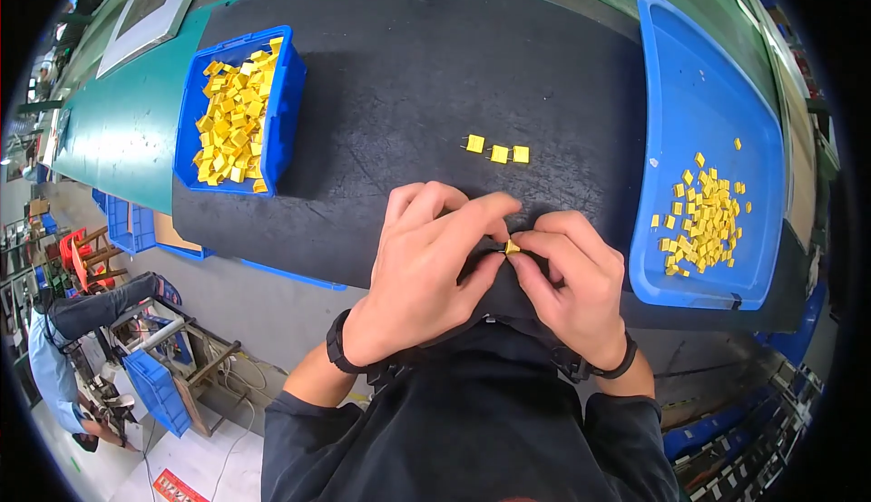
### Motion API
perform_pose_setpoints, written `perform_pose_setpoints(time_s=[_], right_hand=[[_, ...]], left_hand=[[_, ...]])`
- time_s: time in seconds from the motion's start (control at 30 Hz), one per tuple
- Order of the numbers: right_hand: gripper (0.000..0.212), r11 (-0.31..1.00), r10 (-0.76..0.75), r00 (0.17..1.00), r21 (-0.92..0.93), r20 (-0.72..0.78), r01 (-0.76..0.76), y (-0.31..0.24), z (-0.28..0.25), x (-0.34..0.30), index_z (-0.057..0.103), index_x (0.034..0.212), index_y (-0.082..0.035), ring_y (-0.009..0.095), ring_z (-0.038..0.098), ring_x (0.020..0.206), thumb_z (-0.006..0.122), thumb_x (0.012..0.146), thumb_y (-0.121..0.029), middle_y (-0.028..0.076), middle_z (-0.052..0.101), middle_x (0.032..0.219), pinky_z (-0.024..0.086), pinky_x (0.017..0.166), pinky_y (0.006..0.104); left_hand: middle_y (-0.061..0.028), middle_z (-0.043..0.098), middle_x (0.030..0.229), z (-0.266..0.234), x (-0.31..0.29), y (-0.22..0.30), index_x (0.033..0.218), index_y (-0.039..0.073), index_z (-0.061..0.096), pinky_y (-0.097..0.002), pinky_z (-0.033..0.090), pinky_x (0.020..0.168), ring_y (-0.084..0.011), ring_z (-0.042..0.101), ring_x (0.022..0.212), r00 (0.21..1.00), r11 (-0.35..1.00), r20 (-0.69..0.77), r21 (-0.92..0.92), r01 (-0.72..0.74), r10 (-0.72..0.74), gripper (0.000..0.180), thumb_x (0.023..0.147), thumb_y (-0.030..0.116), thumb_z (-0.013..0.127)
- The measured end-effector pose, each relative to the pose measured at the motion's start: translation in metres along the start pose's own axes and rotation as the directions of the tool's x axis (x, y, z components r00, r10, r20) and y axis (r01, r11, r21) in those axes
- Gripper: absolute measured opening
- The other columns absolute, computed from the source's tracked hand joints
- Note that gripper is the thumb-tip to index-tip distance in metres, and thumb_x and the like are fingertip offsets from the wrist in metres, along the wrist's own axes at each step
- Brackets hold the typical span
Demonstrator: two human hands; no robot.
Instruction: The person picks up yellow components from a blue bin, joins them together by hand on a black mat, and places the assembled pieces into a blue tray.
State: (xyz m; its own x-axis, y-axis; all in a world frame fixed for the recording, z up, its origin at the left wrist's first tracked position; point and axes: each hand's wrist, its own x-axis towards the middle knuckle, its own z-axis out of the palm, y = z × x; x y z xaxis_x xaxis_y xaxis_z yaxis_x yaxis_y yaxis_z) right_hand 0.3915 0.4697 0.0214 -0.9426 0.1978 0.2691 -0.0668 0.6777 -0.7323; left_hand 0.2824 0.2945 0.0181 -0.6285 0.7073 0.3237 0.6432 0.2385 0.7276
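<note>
Right grip point(581, 280) is pinching a yellow block point(513, 247), left grip point(422, 262) (closure, hold unclear) sitting at its nine o'clock, three blocks point(500, 155) lying at twelve.

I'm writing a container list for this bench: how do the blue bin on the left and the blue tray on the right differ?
The bin has tall, steep walls; the tray is shallow and broader.
The bin is a deeper blue, the tray a lighter one.
Yellow blocks fill most of the bin; in the tray they gather toward the person's end.
Both are open-topped.
</note>
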Motion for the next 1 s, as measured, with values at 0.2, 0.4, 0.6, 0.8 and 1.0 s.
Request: perform_pose_setpoints(time_s=[0.2,0.4,0.6,0.8,1.0], right_hand=[[0.023,1.000,-0.002,1.000,0.001,0.002,0.002,0.0005,-0.0002,-0.0001,0.079,0.100,-0.001,0.010,0.052,0.055,0.087,0.079,0.006,0.007,0.070,0.100,0.041,0.050,0.0268],[0.024,1.000,-0.005,1.000,-0.002,0.010,0.005,0.0014,0.0003,-0.0013,0.079,0.100,-0.001,0.009,0.050,0.055,0.086,0.080,0.007,0.007,0.071,0.100,0.040,0.050,0.0266],[0.024,1.000,0.004,1.000,-0.006,0.018,-0.003,0.0005,0.0003,-0.0021,0.078,0.101,0.000,0.009,0.050,0.055,0.086,0.080,0.007,0.007,0.071,0.101,0.039,0.050,0.0264],[0.023,1.000,-0.013,1.000,-0.003,0.009,0.013,0.0019,0.0012,-0.0020,0.078,0.101,0.000,0.009,0.049,0.055,0.086,0.080,0.007,0.007,0.071,0.101,0.039,0.050,0.0264],[0.024,1.000,-0.012,1.000,-0.012,0.003,0.012,0.0013,0.0009,-0.0024,0.078,0.101,-0.001,0.010,0.050,0.055,0.086,0.080,0.007,0.007,0.070,0.101,0.040,0.051,0.0270]], left_hand=[[0.0038,0.078,0.096,0.0032,-0.0019,-0.0014,0.122,0.008,0.072,-0.0382,0.045,0.093,-0.0223,0.065,0.093,0.999,1.000,-0.038,-0.014,0.012,-0.013,0.053,0.072,-0.001,0.087],[0.0035,0.080,0.092,0.0036,-0.0032,-0.0019,0.121,0.007,0.073,-0.0378,0.046,0.091,-0.0224,0.066,0.090,0.999,0.999,-0.053,-0.031,0.011,-0.012,0.052,0.072,-0.003,0.087],[0.0036,0.080,0.091,0.0022,-0.0022,-0.0023,0.121,0.008,0.074,-0.0378,0.046,0.090,-0.0225,0.066,0.091,0.999,0.999,-0.032,-0.037,0.020,-0.021,0.052,0.072,-0.002,0.087],[0.0029,0.079,0.093,-0.0007,-0.0006,-0.0033,0.122,0.008,0.074,-0.0373,0.046,0.090,-0.0225,0.066,0.091,1.000,0.998,-0.007,-0.053,0.030,-0.030,0.052,0.072,-0.002,0.086],[0.0020,0.075,0.091,-0.0023,0.0000,-0.0009,0.118,0.009,0.075,-0.0377,0.046,0.087,-0.0231,0.065,0.089,0.999,0.998,-0.008,-0.053,0.045,-0.046,0.047,0.073,-0.001,0.086]])
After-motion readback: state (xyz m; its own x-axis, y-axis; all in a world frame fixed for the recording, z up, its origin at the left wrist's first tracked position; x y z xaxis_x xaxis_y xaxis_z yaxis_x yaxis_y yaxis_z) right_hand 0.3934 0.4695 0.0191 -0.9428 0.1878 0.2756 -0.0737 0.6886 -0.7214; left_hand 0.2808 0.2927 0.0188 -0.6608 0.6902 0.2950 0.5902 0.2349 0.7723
